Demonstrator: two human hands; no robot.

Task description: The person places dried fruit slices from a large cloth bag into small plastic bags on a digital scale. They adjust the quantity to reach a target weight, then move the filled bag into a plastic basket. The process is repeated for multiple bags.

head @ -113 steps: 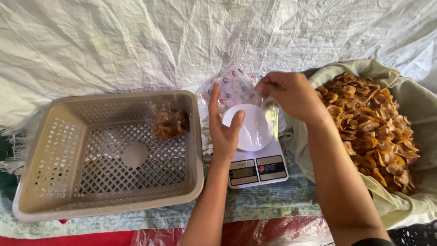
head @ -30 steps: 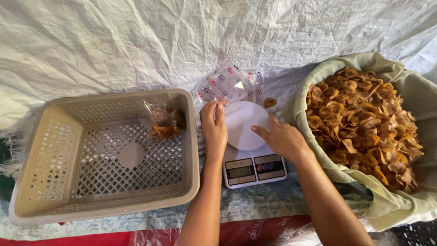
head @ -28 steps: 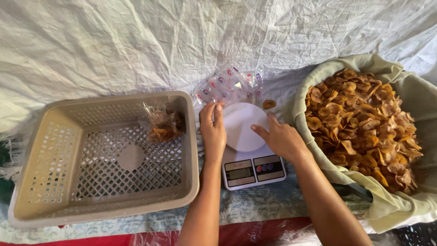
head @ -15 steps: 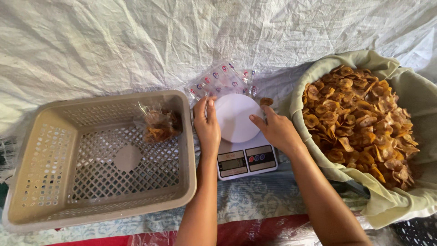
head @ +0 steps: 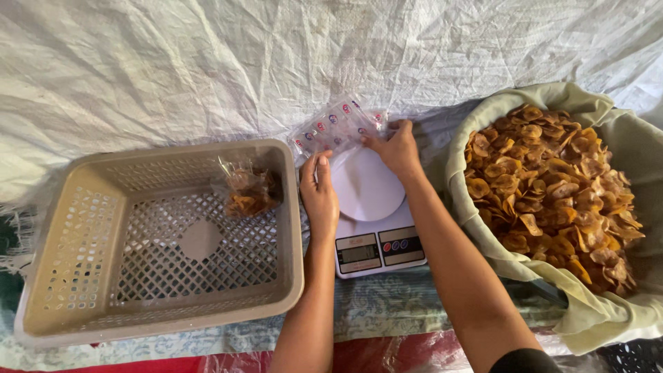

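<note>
Clear printed bags [head: 336, 129] under both hands' fingertips; filled bag [head: 248, 191] left of hands; grey screen [head: 358, 253] between forearms.

Soft, even daylight fills the view, brightest on the white woven sheet [head: 207, 62] at the top. Shadows are faint. No glare; focus is sharp, with slight wide-angle bending at the edges.

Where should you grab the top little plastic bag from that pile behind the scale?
Probably by its near edge, coming from the scale side. The stack of clear bags lies flat, so pinching an edge should peel one off. The right hand already touches that edge; the left hand is beside it.
</note>
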